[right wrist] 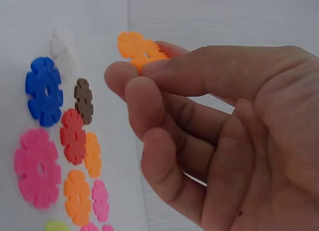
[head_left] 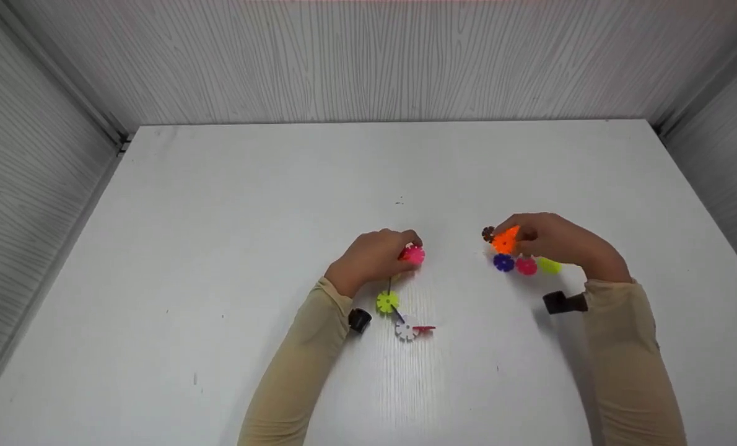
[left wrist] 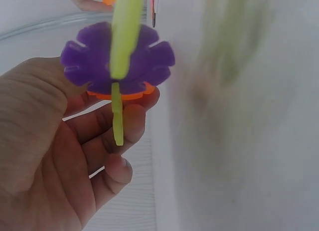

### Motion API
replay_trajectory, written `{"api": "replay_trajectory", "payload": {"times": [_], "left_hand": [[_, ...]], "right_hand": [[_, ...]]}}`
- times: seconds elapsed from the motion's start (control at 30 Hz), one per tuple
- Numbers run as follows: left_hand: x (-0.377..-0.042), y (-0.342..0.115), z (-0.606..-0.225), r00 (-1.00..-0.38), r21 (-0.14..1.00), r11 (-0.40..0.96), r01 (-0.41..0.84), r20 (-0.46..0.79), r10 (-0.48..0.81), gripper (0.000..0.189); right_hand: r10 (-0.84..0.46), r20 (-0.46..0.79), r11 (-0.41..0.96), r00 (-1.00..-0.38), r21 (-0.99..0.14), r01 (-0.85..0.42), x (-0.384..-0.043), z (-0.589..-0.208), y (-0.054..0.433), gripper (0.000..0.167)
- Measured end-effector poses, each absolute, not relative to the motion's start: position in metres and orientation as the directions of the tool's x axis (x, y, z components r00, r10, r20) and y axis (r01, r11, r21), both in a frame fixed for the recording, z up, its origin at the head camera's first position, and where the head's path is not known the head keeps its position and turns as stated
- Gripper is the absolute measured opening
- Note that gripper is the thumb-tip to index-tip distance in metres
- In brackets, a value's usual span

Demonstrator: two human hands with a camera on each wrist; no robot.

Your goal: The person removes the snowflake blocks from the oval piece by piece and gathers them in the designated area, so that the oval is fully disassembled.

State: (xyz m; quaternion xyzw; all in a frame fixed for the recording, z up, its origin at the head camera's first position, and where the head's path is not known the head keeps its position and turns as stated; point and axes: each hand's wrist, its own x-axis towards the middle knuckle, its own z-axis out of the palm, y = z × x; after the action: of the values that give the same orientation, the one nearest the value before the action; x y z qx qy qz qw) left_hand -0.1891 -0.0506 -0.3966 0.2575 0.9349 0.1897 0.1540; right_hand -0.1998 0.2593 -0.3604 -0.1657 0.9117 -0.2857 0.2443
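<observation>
Pale wood-grained panels [head_left: 368, 62] enclose a white, lightly marked counter [head_left: 251, 186] on three sides. Over it, the left hand [head_left: 373, 255], fingers curled, grips a chain of notched discs [head_left: 387, 302]; the right hand [head_left: 557, 238] pinches an orange disc [right wrist: 132, 46] near loose discs [head_left: 526, 266] on the surface.

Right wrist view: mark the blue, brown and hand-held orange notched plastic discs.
Blue notched plastic disc [right wrist: 39, 93]: right wrist view, face, left of centre hole.
Brown notched plastic disc [right wrist: 83, 93]: right wrist view, face, above centre hole.
Hand-held orange notched plastic disc [right wrist: 135, 47]: right wrist view, uncovered face.
</observation>
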Motion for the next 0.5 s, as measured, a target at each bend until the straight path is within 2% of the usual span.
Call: {"api": "replay_trajectory", "payload": {"times": [0.5], "left_hand": [[-0.19, -0.053, -0.397, -0.819, 0.44, 0.8, 0.407, -0.211, 0.533, 0.036]], "right_hand": [[-0.376, -0.432, 0.802, -0.82, -0.595, -0.055, -0.197, -0.354, 0.307, 0.037]]}}
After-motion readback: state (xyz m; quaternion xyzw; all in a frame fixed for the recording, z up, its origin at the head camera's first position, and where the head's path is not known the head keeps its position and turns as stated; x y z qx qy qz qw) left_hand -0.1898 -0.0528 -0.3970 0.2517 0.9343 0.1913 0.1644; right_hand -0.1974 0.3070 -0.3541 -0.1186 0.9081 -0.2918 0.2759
